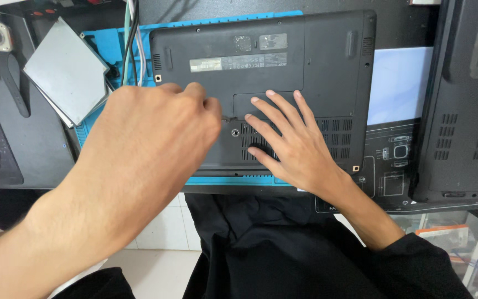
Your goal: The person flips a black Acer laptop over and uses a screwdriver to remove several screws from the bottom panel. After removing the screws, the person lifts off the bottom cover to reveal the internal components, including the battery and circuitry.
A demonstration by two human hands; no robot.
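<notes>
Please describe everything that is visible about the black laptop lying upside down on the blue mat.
The black plastic laptop lies flat, bottom side up, on a blue work mat. Its underside shows pale rectangular labels, vent grilles, small screw holes and a recessed access panel. The right hand rests open on the panel and vents, fingers spread. The left hand, loosely closed, touches the panel's left edge and hides that part. No cover looks removed.
</notes>
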